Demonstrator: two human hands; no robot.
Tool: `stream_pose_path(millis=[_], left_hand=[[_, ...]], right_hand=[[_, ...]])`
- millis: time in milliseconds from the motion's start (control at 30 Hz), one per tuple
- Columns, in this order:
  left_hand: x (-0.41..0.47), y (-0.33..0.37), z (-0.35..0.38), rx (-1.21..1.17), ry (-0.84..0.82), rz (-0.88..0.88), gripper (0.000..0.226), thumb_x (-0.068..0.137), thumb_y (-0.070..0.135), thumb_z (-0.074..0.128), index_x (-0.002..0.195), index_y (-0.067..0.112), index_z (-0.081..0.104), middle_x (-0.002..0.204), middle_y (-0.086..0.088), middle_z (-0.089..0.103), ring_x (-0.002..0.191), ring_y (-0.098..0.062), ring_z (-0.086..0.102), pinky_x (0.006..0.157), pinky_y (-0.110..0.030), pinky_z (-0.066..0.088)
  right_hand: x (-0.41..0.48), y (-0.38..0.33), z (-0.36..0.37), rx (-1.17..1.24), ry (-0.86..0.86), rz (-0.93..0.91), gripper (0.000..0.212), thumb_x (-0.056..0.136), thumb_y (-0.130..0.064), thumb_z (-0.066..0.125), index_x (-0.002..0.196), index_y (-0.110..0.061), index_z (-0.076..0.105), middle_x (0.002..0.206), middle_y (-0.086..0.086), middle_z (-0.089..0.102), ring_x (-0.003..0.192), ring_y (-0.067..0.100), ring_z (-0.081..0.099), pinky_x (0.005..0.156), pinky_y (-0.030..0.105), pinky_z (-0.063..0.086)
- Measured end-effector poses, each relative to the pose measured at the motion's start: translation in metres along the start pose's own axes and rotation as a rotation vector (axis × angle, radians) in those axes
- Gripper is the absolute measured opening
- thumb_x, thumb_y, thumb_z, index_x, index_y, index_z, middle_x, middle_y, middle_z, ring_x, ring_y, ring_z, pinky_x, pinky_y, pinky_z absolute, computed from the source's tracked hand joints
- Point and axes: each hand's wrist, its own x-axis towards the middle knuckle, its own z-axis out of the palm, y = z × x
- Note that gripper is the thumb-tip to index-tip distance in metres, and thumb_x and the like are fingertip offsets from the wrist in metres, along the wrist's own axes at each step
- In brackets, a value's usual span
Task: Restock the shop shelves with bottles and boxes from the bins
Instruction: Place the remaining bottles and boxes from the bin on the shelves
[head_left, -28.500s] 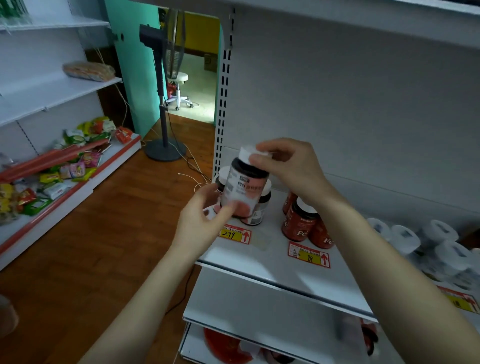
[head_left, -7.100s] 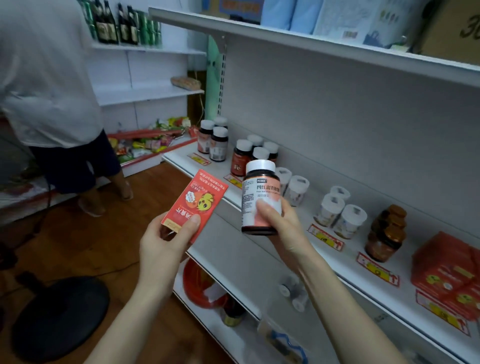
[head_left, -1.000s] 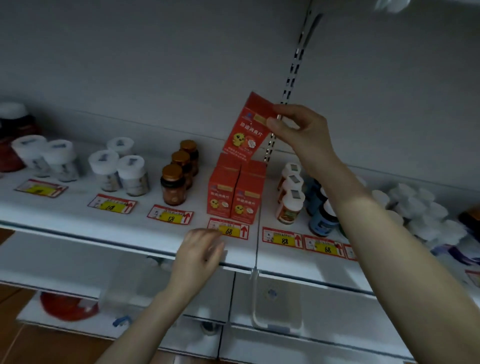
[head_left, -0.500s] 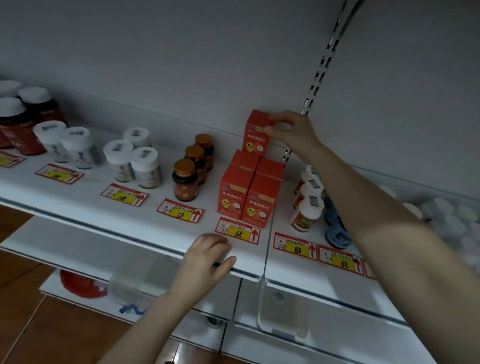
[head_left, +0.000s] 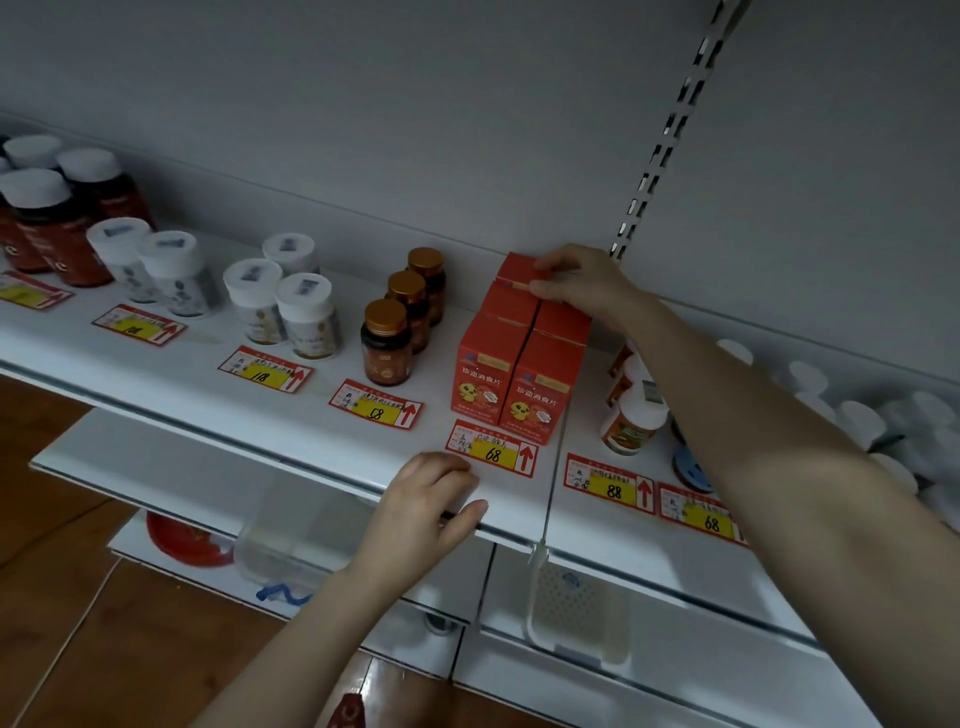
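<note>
Presently, a red box (head_left: 519, 273) is pinched at its top edge by the right hand (head_left: 582, 283), thumb and fingers curled round it, directly behind the front pair of red boxes (head_left: 519, 374). The left hand (head_left: 431, 509) is rested on the lip of the shelf (head_left: 208, 374) just in front of that pair, its fingers loosely bent and nothing held. The placing step is judged to be nearly done. If the box is pressed forward as it is let go, the front pair could be nudged toward the lip. The white-capped bottle (head_left: 634, 415) right of the pair could also be toppled by the forearm crossing over it. The amber bottles (head_left: 387, 343) left of the pair are judged to be at less risk. The base of the held box is hidden by the pair, so it cannot be told whether it is seated. Several bottles right of the pair are covered by the forearm, and the goods on the lower shelf beneath the pair are too dim to name.
</note>
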Motion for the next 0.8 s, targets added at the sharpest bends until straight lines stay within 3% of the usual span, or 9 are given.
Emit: stream_pose_path(millis=[367, 600, 800], left_hand=[[0.000, 0.001, 0.000, 0.006, -0.016, -0.016, 0.030, 0.080, 0.033, 0.057, 0.082, 0.006, 0.070, 0.088, -0.006, 0.067, 0.092, -0.013, 0.050, 0.080, -0.020, 0.039], [0.001, 0.004, -0.003, 0.016, -0.062, -0.053, 0.031, 0.081, 0.033, 0.055, 0.083, 0.005, 0.069, 0.089, -0.007, 0.067, 0.094, -0.013, 0.049, 0.082, -0.019, 0.036], [0.006, 0.010, -0.016, 0.072, -0.189, -0.003, 0.029, 0.082, 0.032, 0.049, 0.078, 0.009, 0.066, 0.086, -0.005, 0.066, 0.088, -0.015, 0.052, 0.079, -0.022, 0.036]], right_hand=[[0.006, 0.003, -0.001, -0.089, -0.064, 0.044, 0.035, 0.087, -0.020, 0.061, 0.122, -0.016, 0.054, 0.128, 0.006, 0.050, 0.106, 0.015, 0.049, 0.090, 0.028, 0.042], [0.002, -0.003, -0.002, -0.212, -0.045, 0.014, 0.032, 0.094, -0.017, 0.046, 0.125, -0.013, 0.054, 0.131, 0.008, 0.053, 0.117, 0.020, 0.051, 0.100, 0.031, 0.041], [-0.015, -0.017, 0.001, -0.335, 0.134, -0.127, 0.031, 0.095, -0.011, 0.042, 0.123, -0.006, 0.055, 0.132, 0.009, 0.053, 0.122, 0.020, 0.048, 0.093, 0.019, 0.031]])
